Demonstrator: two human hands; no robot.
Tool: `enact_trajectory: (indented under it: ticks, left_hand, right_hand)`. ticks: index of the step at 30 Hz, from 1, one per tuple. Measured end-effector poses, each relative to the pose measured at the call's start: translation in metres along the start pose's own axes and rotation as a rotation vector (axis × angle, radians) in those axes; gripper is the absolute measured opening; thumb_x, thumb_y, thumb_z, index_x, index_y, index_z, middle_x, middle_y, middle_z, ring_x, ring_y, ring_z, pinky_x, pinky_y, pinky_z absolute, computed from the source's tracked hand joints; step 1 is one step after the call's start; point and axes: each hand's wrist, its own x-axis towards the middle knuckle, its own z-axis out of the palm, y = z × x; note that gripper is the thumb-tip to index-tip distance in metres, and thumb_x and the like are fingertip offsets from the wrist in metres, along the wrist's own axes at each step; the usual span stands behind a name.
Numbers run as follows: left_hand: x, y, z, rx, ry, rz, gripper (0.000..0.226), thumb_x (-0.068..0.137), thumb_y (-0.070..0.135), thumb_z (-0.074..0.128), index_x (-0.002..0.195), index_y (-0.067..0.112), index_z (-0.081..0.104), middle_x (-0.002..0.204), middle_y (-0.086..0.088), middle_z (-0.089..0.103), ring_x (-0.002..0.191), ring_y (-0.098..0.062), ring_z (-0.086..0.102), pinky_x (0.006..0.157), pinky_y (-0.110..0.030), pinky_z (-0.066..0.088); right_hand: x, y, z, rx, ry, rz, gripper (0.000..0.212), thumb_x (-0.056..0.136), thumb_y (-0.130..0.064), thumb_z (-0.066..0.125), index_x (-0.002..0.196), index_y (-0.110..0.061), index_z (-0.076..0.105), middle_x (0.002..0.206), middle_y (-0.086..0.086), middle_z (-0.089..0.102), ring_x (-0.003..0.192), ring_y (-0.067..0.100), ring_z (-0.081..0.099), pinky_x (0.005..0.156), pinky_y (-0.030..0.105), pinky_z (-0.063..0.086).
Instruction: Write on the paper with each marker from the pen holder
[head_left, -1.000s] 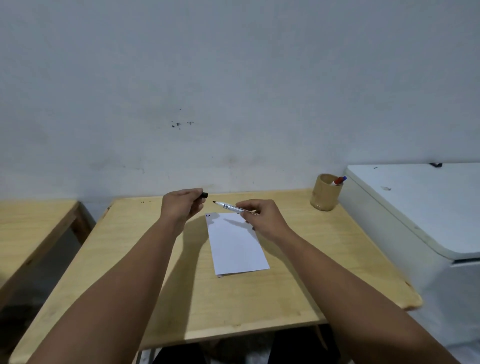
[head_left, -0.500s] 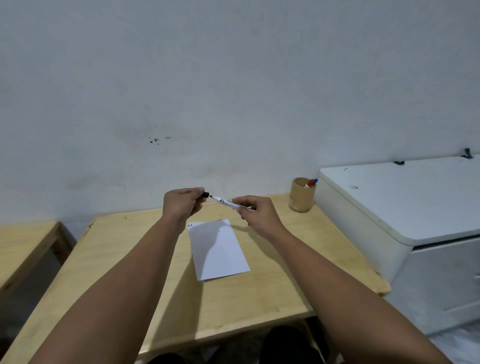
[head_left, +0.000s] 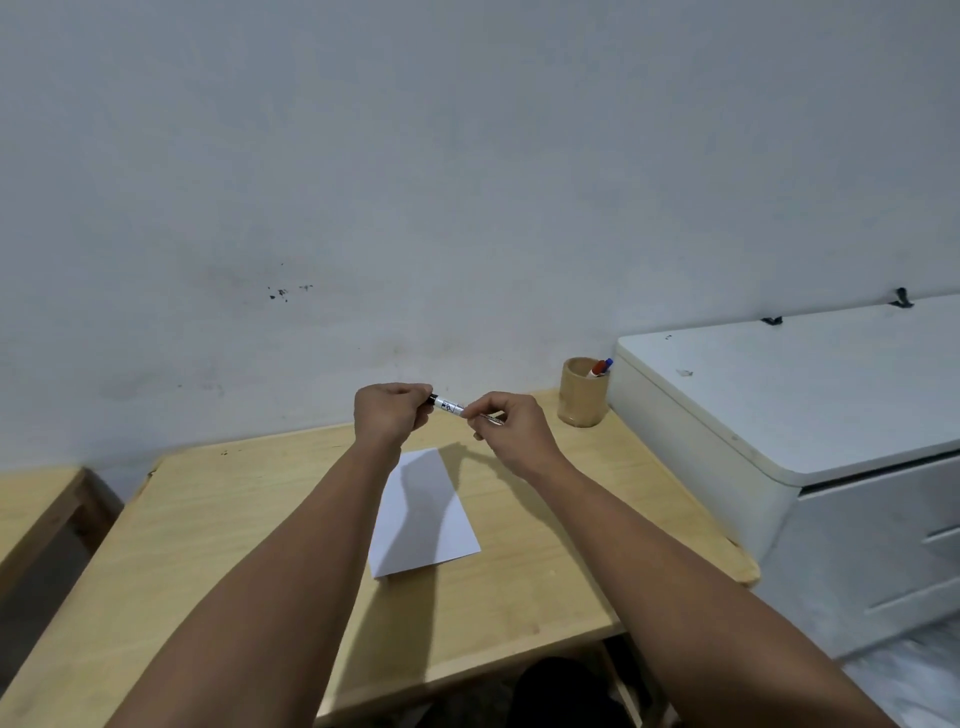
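Both hands are raised above the far part of the wooden table. My right hand pinches the barrel of a white marker with black print. My left hand is closed around the marker's black cap end, so the cap sits on the marker's tip. A white sheet of paper lies flat on the table below the hands, partly under their shadow. The round wooden pen holder stands at the table's far right corner with a red marker and a blue marker sticking out.
A white cabinet stands against the table's right side. A second wooden table is at the left, with a gap between. A plain wall runs right behind the table.
The two hands have come together: the cap in my left hand was apart from the marker tip a second ago and now meets it. Both hands rose, and the view tilted up.
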Motion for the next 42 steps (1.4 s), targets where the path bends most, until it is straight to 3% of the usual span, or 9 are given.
enact_trajectory:
  ticks: [7,11,15,18,23,30,34,37,42]
  left_hand:
    - [0.014,0.031,0.069,0.093,-0.213,0.134,0.019,0.093,0.016,0.07,0.088,0.0,0.079,0.085,-0.012,0.076,0.076,-0.019,0.07,0.071,-0.032,0.062]
    - [0.02,0.046,0.119,0.089,-0.248,0.211,0.02,0.098,0.023,0.06,0.094,0.014,0.078,0.097,-0.003,0.078,0.079,-0.016,0.071,0.068,-0.031,0.054]
    - [0.037,0.023,0.157,0.166,-0.3,0.184,0.038,0.095,0.014,0.057,0.131,0.024,0.065,0.106,0.003,0.075,0.096,-0.019,0.07,0.086,-0.037,0.056]
    - [0.048,0.005,0.186,0.225,-0.324,0.199,0.045,0.096,0.014,0.053,0.141,0.02,0.058,0.117,0.0,0.072,0.09,-0.017,0.065,0.081,-0.033,0.053]
    - [0.061,-0.023,0.219,0.502,-0.483,0.167,0.079,0.086,0.021,0.071,0.157,0.023,0.036,0.15,-0.007,0.052,0.126,-0.024,0.058,0.103,-0.042,0.051]
    - [0.064,-0.053,0.239,0.55,-0.482,0.213,0.093,0.077,0.031,0.087,0.154,0.023,0.036,0.145,-0.003,0.058,0.129,-0.024,0.057,0.102,-0.042,0.051]
    - [0.064,-0.058,0.241,0.575,-0.428,0.236,0.086,0.078,0.038,0.084,0.151,0.028,0.039,0.136,-0.001,0.064,0.121,-0.025,0.063,0.095,-0.049,0.055]
    - [0.057,-0.054,0.241,0.613,-0.436,0.259,0.086,0.082,0.036,0.081,0.153,0.026,0.035,0.137,-0.003,0.063,0.124,-0.027,0.061,0.096,-0.047,0.054]
    - [0.045,-0.038,0.23,0.684,-0.481,0.262,0.102,0.087,0.031,0.078,0.164,0.02,0.011,0.16,-0.006,0.043,0.143,-0.027,0.046,0.107,-0.043,0.046]
  right_hand:
    - [0.028,0.0,-0.049,-0.267,-0.009,0.02,0.032,0.092,-0.016,0.073,0.12,-0.032,0.073,0.086,-0.01,0.068,0.074,0.019,0.07,0.074,0.039,0.059]
    - [0.069,-0.014,-0.096,-0.414,0.125,0.047,0.022,0.09,-0.016,0.072,0.108,-0.026,0.078,0.085,-0.01,0.071,0.084,0.02,0.071,0.081,0.038,0.06]
    - [0.11,-0.015,-0.141,-0.366,0.281,0.034,0.022,0.09,-0.003,0.069,0.106,-0.016,0.078,0.094,-0.001,0.071,0.088,0.022,0.069,0.074,0.028,0.051]
    - [0.133,-0.005,-0.159,-0.272,0.272,0.044,0.044,0.092,0.0,0.069,0.134,-0.014,0.068,0.092,-0.001,0.071,0.091,0.023,0.072,0.072,0.026,0.052]
    - [0.159,0.021,-0.164,-0.166,0.252,0.04,0.038,0.1,0.002,0.059,0.133,-0.012,0.068,0.095,-0.002,0.062,0.075,-0.005,0.072,0.07,0.011,0.05]
    - [0.167,0.04,-0.154,-0.063,0.2,0.101,0.026,0.105,-0.009,0.054,0.122,-0.027,0.045,0.11,0.006,0.079,0.104,0.034,0.075,0.073,0.029,0.051]
    - [0.163,0.053,-0.15,-0.117,0.111,0.165,0.029,0.102,-0.012,0.055,0.12,-0.027,0.038,0.111,-0.001,0.079,0.062,0.01,0.067,0.075,0.041,0.052]
    - [0.161,0.064,-0.148,-0.177,0.094,0.202,0.032,0.089,-0.027,0.057,0.113,-0.034,0.036,0.107,-0.004,0.08,0.096,0.022,0.075,0.097,0.053,0.057]
    - [0.149,0.065,-0.147,-0.17,0.188,0.175,0.031,0.082,-0.033,0.056,0.111,-0.039,0.044,0.097,-0.006,0.079,0.094,0.017,0.075,0.099,0.058,0.056]
